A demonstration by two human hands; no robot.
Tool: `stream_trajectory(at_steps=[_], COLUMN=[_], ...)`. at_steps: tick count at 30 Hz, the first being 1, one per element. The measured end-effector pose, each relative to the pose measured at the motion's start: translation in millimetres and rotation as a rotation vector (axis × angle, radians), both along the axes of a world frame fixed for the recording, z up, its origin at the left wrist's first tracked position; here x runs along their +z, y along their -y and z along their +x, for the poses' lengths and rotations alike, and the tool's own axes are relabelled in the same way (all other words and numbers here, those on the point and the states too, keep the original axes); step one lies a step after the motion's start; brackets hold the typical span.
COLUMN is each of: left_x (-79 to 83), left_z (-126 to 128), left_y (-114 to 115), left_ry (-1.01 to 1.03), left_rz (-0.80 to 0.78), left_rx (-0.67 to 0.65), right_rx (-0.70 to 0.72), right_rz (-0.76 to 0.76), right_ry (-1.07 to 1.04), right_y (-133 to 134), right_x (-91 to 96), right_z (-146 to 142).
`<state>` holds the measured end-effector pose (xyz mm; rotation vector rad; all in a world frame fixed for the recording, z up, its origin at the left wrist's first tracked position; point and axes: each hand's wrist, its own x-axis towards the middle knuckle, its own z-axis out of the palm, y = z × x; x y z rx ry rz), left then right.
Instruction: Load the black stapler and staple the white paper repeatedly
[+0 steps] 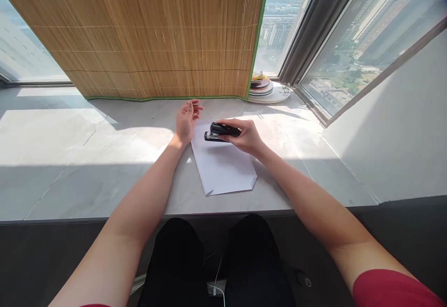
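A black stapler point(218, 133) is gripped in my right hand point(246, 135), its jaws parted and pointing left. It is over the upper part of a white stack of paper point(226, 169), whose lower corners look folded. My left hand point(187, 118) is beside the paper's upper left edge, palm turned up and fingers loosely curled but apart, with nothing in it. Whether the left wrist touches the paper I cannot tell.
A bamboo blind point(157, 37) hangs down behind the pale stone sill point(115, 186). Stacked plates point(261, 88) stand at the back right by the window frame point(314, 32). The sill's front edge is just before my knees point(254, 255). A white cable point(219, 269) hangs between them.
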<state>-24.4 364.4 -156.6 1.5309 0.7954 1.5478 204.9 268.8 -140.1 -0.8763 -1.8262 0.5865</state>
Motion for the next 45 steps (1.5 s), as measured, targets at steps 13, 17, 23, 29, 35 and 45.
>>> stream_trajectory(at_steps=[13, 17, 23, 29, 35, 45], left_x=[4.5, 9.0, 22.5, 26.7, 26.9, 25.0], left_z=[-11.7, -13.3, -13.8, -12.9, -11.9, -14.5], left_y=[-4.8, -0.9, 13.8, 17.8, 17.8, 16.5], left_ry=[0.285, 0.346, 0.671, 0.714, 0.701, 0.709], left_rz=[-0.225, -0.27, -0.473, -0.56, -0.523, -0.51], left_rx=[-0.111, -0.163, -0.31, -0.324, -0.28, -0.316], right_rx=[0.108, -0.015, -0.134, -0.707, -0.782, -0.776], right_rz=[-0.008, -0.022, -0.129, -0.132, -0.231, -0.187], right_ry=[0.288, 0.336, 0.355, 0.49, 0.775, 0.741], right_y=[21.1, 50.3, 73.2, 45.7, 38.6, 38.7], right_x=[-5.8, -7.7, -3.2, -21.2, -42.1, -39.6], right_z=[16.8, 53.0, 105.8, 169.3, 180.7, 179.0])
